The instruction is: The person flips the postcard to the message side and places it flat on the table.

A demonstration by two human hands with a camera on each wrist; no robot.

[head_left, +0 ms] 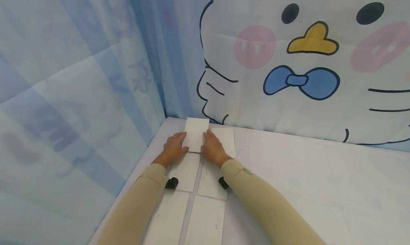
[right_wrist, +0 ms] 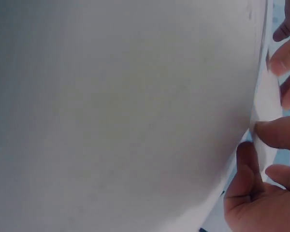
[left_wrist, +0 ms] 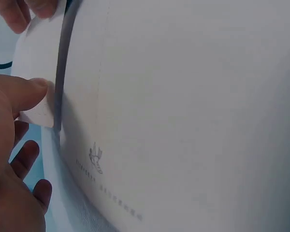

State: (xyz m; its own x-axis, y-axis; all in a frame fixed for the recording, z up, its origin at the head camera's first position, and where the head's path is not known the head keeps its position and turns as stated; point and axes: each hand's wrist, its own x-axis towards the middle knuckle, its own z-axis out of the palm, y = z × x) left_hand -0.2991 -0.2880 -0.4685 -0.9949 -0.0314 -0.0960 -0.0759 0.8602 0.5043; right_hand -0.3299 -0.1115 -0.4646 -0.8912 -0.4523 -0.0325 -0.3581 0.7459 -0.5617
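Note:
At the far end of the table, a white rectangular paper piece [head_left: 196, 133] is held between both hands. My left hand [head_left: 174, 147] grips its left edge, thumb at the near corner. The right hand [head_left: 212, 148] grips the opposite edge the same way. In the left wrist view, the left thumb [left_wrist: 31, 92] lies on the piece's face; in the right wrist view, the right thumb [right_wrist: 273, 131] touches its near corner. A similar white piece [head_left: 228, 140] lies just right of the right hand. Whether the held piece touches the table cannot be told.
More white paper pieces lie in two columns nearer me, including a left one [head_left: 169, 216] and a right one [head_left: 205, 220], with a narrow gap between. A pale table [head_left: 304, 188] extends right. Printed curtains [head_left: 96, 95] hang along the left and back edges.

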